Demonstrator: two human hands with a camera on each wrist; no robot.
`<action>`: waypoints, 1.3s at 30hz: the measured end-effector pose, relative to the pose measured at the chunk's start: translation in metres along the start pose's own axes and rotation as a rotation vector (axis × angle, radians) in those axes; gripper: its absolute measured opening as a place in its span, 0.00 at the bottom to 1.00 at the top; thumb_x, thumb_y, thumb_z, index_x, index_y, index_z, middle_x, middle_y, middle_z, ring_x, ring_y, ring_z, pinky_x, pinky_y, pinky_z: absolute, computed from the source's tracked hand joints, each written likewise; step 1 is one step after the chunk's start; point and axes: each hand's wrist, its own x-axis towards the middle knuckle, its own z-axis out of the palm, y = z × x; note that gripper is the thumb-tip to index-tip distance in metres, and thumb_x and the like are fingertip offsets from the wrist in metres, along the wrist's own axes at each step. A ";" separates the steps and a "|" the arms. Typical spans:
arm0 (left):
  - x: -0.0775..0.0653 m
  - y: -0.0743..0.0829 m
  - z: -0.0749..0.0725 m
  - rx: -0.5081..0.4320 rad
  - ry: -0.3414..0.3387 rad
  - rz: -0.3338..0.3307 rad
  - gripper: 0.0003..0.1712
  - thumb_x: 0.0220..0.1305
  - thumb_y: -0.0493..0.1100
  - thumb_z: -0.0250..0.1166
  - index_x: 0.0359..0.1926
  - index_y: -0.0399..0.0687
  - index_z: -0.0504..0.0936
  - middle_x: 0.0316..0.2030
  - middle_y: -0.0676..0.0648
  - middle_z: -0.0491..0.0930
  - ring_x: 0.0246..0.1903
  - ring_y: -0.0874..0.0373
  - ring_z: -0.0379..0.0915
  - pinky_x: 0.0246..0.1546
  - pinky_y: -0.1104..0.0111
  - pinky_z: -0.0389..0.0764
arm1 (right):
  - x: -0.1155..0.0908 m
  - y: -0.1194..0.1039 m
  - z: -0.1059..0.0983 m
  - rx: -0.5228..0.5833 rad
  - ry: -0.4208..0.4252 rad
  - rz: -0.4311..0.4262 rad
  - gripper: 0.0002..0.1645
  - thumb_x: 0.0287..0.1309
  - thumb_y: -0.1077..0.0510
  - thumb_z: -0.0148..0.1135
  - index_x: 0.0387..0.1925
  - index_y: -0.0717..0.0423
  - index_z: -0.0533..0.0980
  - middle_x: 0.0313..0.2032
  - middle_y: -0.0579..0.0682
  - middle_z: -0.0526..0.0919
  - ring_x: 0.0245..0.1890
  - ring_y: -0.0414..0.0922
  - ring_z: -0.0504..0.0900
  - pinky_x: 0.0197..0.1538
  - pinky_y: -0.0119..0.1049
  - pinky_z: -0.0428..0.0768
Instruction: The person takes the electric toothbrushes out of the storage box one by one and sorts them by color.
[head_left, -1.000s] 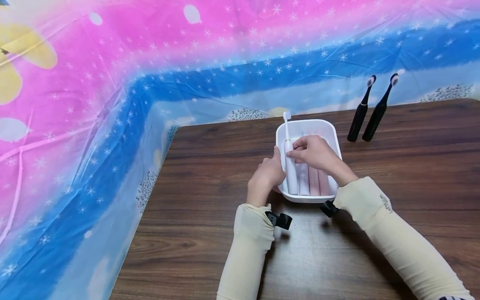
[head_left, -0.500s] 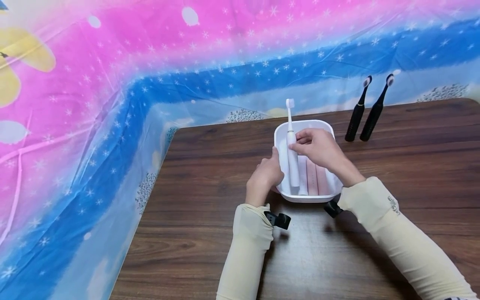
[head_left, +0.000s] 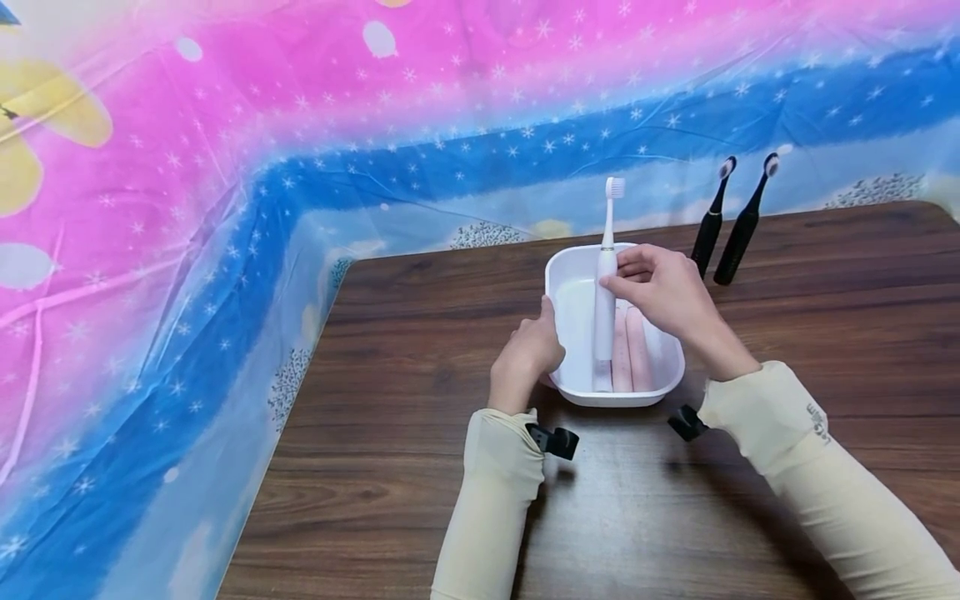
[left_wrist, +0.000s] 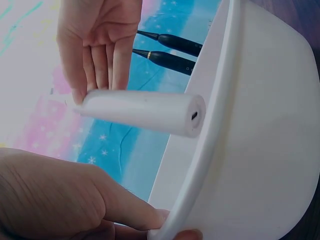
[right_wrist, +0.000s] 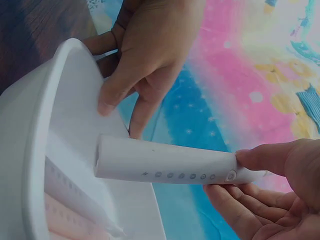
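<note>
My right hand pinches a white electric toothbrush by the upper handle, thumb on one side and fingers on the other. The toothbrush is upright, bristles at the top, its base raised inside the white plastic basin. Gripping the basin's left rim is my left hand, its thumb inside the wall in the right wrist view. Two pink toothbrush handles lie in the basin, beside another white handle with a row of marks. Their heads are hidden behind my right hand.
Two black electric toothbrushes stand behind and to the right of the basin, near the back edge of the brown wooden table. A pink and blue patterned cloth hangs along the back and left sides.
My right hand has lifted the white toothbrush from the basin's left side and carried it rightward, turning the bristles to the right. The left hand has stayed at the rim.
</note>
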 end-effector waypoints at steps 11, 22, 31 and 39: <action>0.002 0.001 0.002 -0.069 -0.009 -0.013 0.45 0.67 0.35 0.52 0.76 0.54 0.37 0.66 0.35 0.64 0.60 0.43 0.66 0.21 0.68 0.79 | -0.006 0.006 -0.018 0.001 0.109 -0.005 0.23 0.60 0.50 0.64 0.53 0.59 0.75 0.47 0.60 0.82 0.46 0.52 0.82 0.49 0.48 0.79; 0.002 0.000 0.002 -0.060 -0.013 -0.009 0.44 0.68 0.36 0.52 0.76 0.53 0.37 0.65 0.35 0.65 0.60 0.43 0.66 0.23 0.68 0.78 | -0.008 0.011 -0.045 0.010 0.209 0.002 0.28 0.59 0.43 0.62 0.54 0.57 0.76 0.49 0.57 0.81 0.40 0.36 0.79 0.31 0.20 0.75; 0.003 0.000 0.002 -0.017 -0.006 -0.004 0.44 0.68 0.38 0.52 0.76 0.53 0.37 0.68 0.37 0.63 0.65 0.44 0.61 0.45 0.61 0.77 | -0.010 0.020 -0.061 0.035 0.272 0.021 0.28 0.57 0.43 0.64 0.53 0.56 0.76 0.42 0.44 0.83 0.35 0.24 0.76 0.30 0.22 0.74; 0.002 0.000 0.002 -0.015 -0.010 0.000 0.44 0.68 0.38 0.51 0.76 0.53 0.37 0.69 0.37 0.60 0.67 0.44 0.58 0.49 0.59 0.76 | -0.010 0.029 -0.070 0.041 0.330 0.017 0.29 0.57 0.45 0.65 0.54 0.58 0.75 0.38 0.34 0.80 0.33 0.20 0.75 0.32 0.17 0.73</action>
